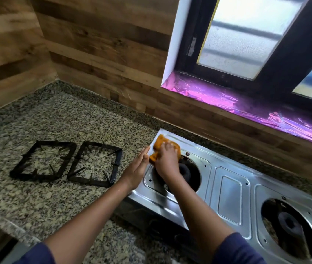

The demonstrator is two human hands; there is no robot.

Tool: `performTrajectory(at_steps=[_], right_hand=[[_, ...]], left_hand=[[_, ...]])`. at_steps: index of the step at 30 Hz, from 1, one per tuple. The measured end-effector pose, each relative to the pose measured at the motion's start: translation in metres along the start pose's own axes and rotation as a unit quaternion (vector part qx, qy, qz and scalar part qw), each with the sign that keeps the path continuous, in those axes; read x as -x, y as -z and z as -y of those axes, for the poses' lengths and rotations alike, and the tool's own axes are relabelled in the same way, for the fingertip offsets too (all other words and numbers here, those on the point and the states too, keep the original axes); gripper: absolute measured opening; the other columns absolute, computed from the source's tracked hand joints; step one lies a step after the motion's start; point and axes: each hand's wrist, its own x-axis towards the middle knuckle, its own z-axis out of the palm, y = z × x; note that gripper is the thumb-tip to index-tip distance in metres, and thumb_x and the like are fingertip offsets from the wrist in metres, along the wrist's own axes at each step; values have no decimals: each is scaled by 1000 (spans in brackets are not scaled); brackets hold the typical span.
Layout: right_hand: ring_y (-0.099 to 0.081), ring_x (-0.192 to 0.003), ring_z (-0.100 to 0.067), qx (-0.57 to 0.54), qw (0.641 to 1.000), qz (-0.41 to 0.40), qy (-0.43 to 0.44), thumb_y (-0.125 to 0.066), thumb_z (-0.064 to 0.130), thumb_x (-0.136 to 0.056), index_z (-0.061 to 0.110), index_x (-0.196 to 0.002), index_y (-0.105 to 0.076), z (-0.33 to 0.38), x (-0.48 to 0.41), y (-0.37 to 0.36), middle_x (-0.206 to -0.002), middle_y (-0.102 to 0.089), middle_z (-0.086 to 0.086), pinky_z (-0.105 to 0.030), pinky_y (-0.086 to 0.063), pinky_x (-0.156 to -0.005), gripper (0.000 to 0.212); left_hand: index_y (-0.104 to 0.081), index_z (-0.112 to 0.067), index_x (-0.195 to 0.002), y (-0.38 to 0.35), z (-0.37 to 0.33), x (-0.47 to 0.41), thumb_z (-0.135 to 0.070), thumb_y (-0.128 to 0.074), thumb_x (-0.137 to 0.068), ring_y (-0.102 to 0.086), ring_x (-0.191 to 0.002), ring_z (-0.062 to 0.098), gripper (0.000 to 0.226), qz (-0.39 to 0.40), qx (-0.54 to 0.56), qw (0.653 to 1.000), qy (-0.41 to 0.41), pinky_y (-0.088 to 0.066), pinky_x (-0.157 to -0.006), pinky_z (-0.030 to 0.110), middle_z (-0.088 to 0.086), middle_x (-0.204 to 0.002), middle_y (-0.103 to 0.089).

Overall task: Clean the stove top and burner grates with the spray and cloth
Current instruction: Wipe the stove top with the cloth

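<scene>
Granite table (56, 119) carries the steel stove top (229, 195), bare of its two burner grates (35, 177), which lie flat side by side well left of the stove; the left grip (138, 166), fingers straight and pressed together, braces the stove's left edge; the right grip (167, 159) bunches the orange cloth (160, 141) on the stove's far-left corner. Short firm strokes round the burner well, I judge, serve best, the brace stopping any slide; no spray shows.

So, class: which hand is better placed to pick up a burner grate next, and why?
Probably left. The left hand is open at the stove's left edge, beside the nearer grate; the right hand grips the orange cloth on the stove top.
</scene>
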Motion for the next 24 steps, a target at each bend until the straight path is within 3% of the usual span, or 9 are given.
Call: performTrajectory(at_steps=[4, 7, 9, 12, 16, 19, 21, 24], right_hand=[[-1, -151, -18, -78, 987, 31, 136, -39, 29, -102, 16, -156, -15, -1, 59, -9, -164, -4, -4, -33, -5, -123, 61], [-21, -146, -9, -138, 968, 21, 207, -37, 36, -94, 22, -149, -39, -31, 97, -5, -157, -26, 6, -24, -20, -120, 57], [-36, -139, -7, -152, 954, 12, 259, -43, 29, -91, 22, -139, -54, -52, 115, 5, -149, -43, 7, -17, -25, -115, 50], [-47, -132, -5, -141, 938, 12, 316, -49, 18, -92, 23, -129, -64, -78, 127, 19, -140, -55, 8, -24, -31, -113, 40], [-48, -131, 0, -103, 953, 15, 283, -54, 6, -81, 40, -128, -62, -128, 133, 28, -136, -58, 17, -49, -19, -118, 59], [-38, -135, 7, -91, 976, -7, 197, -52, 6, -77, 57, -125, -55, -153, 133, 38, -135, -54, 28, -53, -8, -118, 71], [-33, -138, 6, -88, 982, -29, 166, -51, 6, -75, 48, -127, -58, -157, 126, 40, -138, -53, 21, -49, -15, -116, 67], [-41, -138, -10, -84, 984, -71, 141, -47, 3, -68, 30, -125, -66, -161, 104, 34, -139, -56, 10, -48, -33, -111, 66]], left_hand=[[-26, -31, -150, 1, 0, 1, -90, -22, -74, -24, -142, 1, 96, 12, 67, 998, -5, -20, -119, 32, -15, -154, -26], [-30, -32, -149, 1, 1, 1, -91, -16, -73, -19, -145, 2, 97, 8, 22, 1000, -3, -16, -121, 37, -11, -157, -25], [-32, -34, -148, 1, 2, 0, -91, -13, -73, -18, -145, 3, 96, 4, 6, 1000, 4, -15, -121, 39, -13, -157, -25], [-33, -35, -148, 1, 4, -3, -90, -10, -73, -18, -145, 4, 96, 1, -10, 1000, 1, -16, -121, 38, -13, -157, -25], [-33, -34, -148, 0, 8, -3, -73, -13, -87, -15, -146, 4, 76, 1, -51, 999, 0, -14, -117, 29, -13, -158, -24], [-35, -30, -148, -1, 8, -4, -62, -16, -92, -13, -146, 2, 67, 3, -66, 998, -8, -11, -114, 24, -12, -157, -25], [-35, -31, -147, -1, 10, -5, -68, -14, -89, -13, -146, 1, 72, 1, -71, 997, -9, -13, -116, 28, -13, -157, -25], [-36, -32, -147, 0, 12, -5, -75, -11, -84, -11, -145, -1, 79, 2, -80, 997, -10, -15, -116, 30, -13, -158, -24]])
